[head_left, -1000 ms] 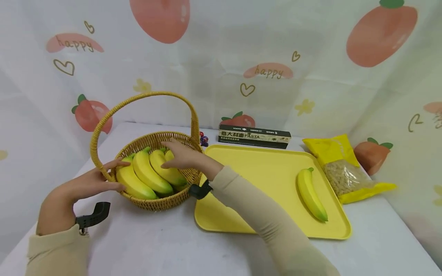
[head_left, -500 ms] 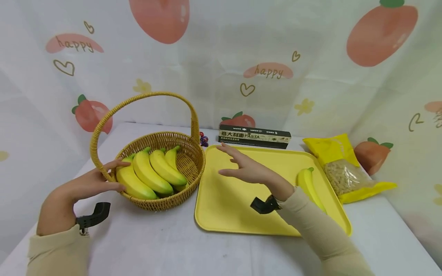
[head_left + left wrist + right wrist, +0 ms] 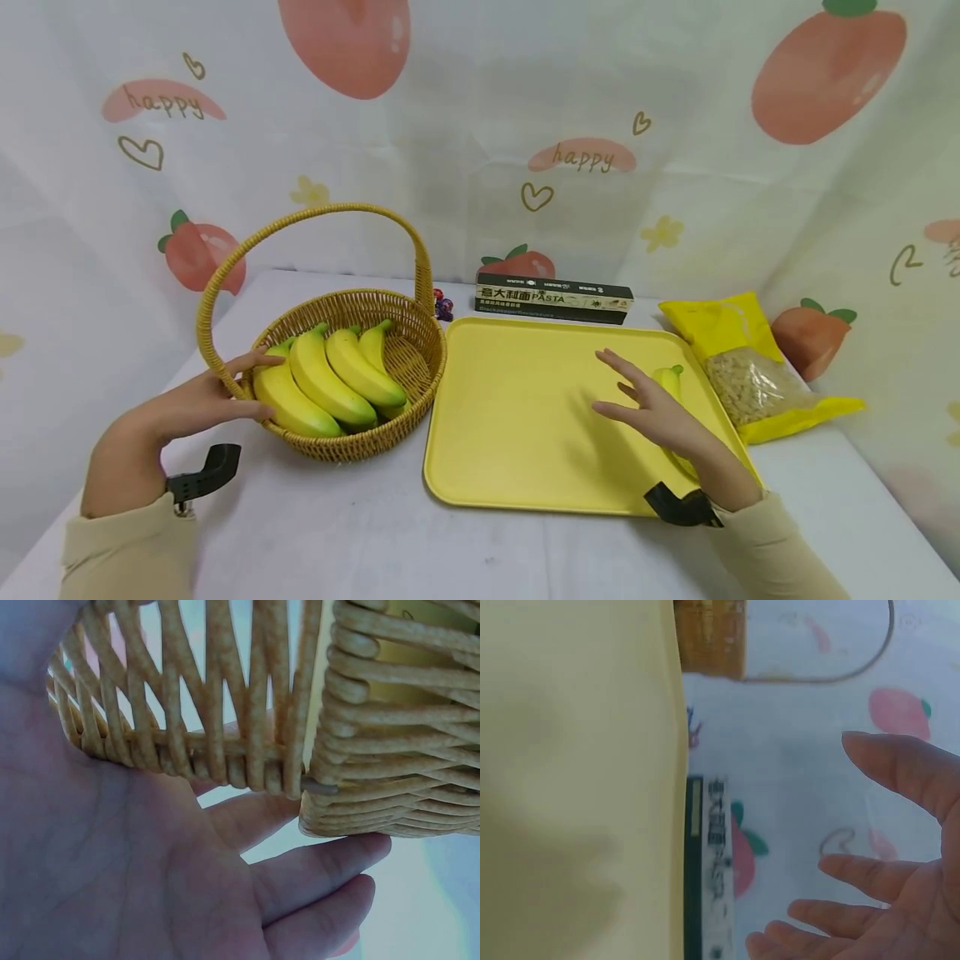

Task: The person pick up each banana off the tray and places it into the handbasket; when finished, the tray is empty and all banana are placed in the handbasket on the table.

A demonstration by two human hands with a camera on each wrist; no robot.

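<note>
A wicker basket (image 3: 408, 329) with a tall handle stands left of centre and holds several yellow bananas (image 3: 330, 379). My left hand (image 3: 191, 404) rests against the basket's left rim, thumb over the edge by the nearest banana; the left wrist view shows its fingers (image 3: 315, 870) straight under the weave (image 3: 390, 750). My right hand (image 3: 652, 408) hovers open over the right side of the yellow tray (image 3: 517, 417), fingers spread, holding nothing. A single banana (image 3: 667, 379) lies on the tray, mostly hidden behind that hand.
A dark pasta box (image 3: 553, 297) lies behind the tray, also seen in the right wrist view (image 3: 705, 862). A yellow bag of pasta (image 3: 742, 367) sits right of the tray. Small dark items (image 3: 442, 306) lie behind the basket. A printed curtain closes in the white table.
My right hand left the bananas in the basket and swept right across the tray, empty, ending over the single banana. The left hand stayed on the basket rim.
</note>
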